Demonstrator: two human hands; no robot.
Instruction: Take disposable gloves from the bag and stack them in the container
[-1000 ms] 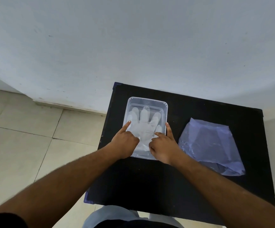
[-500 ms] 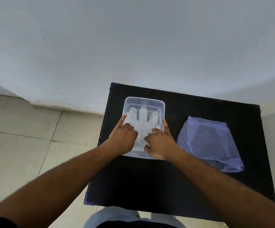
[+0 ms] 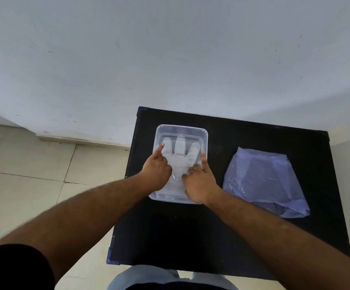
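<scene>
A clear plastic container (image 3: 181,128) sits on the black table (image 3: 253,135), left of centre. A translucent disposable glove (image 3: 180,147) lies flat inside it, fingers pointing away from me. My left hand (image 3: 157,168) rests on the glove's left side, index finger stretched onto its outer finger. On the glove's right side lies my right hand (image 3: 199,181), index finger extended along the container's right wall. Both hands press down and grip nothing. The pale purple plastic bag (image 3: 261,181) lies crumpled to the right of the container.
The table stands against a white wall (image 3: 169,59). Beige floor tiles (image 3: 34,174) lie to its left. My knees (image 3: 149,277) show below the table's near edge.
Both index fingers have slid farther along the glove toward the container's far end, spreading it flat. The bag has not moved.
</scene>
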